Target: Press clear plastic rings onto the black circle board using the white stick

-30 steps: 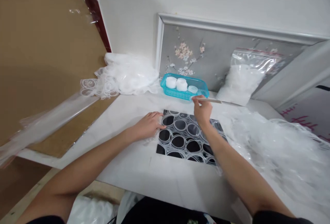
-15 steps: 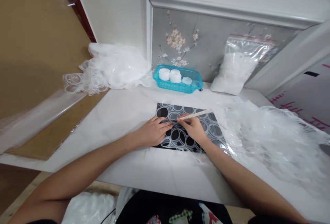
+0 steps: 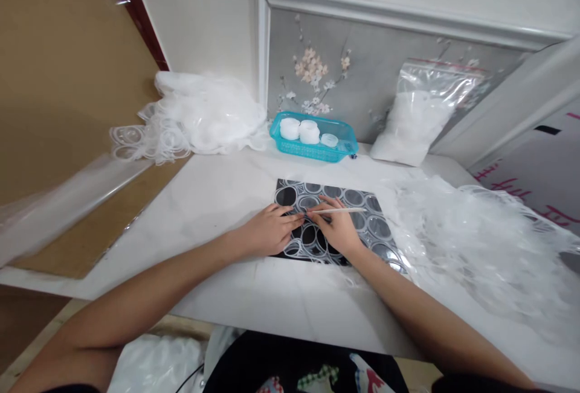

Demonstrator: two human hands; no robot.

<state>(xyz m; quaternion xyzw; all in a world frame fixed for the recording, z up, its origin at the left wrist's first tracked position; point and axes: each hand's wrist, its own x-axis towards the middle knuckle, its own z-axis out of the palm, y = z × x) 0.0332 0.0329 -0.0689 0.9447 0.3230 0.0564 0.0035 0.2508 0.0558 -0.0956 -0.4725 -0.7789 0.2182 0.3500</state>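
- Right hand (image 3: pixel 335 230): down on the black sheet of clear plastic rings (image 3: pixel 362 224); a second ago it was raised near the turquoise basket (image 3: pixel 347 142), so it has come back from the rear of the counter (image 3: pixel 217 200) to the sheet. Fingers closed in a pinch on a thin pale stick (image 3: pixel 339 210).
- Stick: half a second ago its free end tilted up to the right; now it lies nearly level, its tip brought to a ring just beside the left fingertips. Judged: the tool is now set to work on one ring.
- Left hand (image 3: pixel 269 233): flat on the sheet's left edge, fingers spread and pressing, holding nothing; much the same as before, shifted slightly inward.
- Sheet: on the white counter, centre, under both hands, position unchanged.
- Basket: behind the sheet against the wall, three white lidded jars (image 3: pixel 308 131) inside.
- Zip bag of white material (image 3: pixel 414 124): leaning on the framed flower panel (image 3: pixel 312 73).
- Loose clear plastic heaps (image 3: pixel 475 242): to the right of the sheet; another pile (image 3: pixel 199 115) at rear left.
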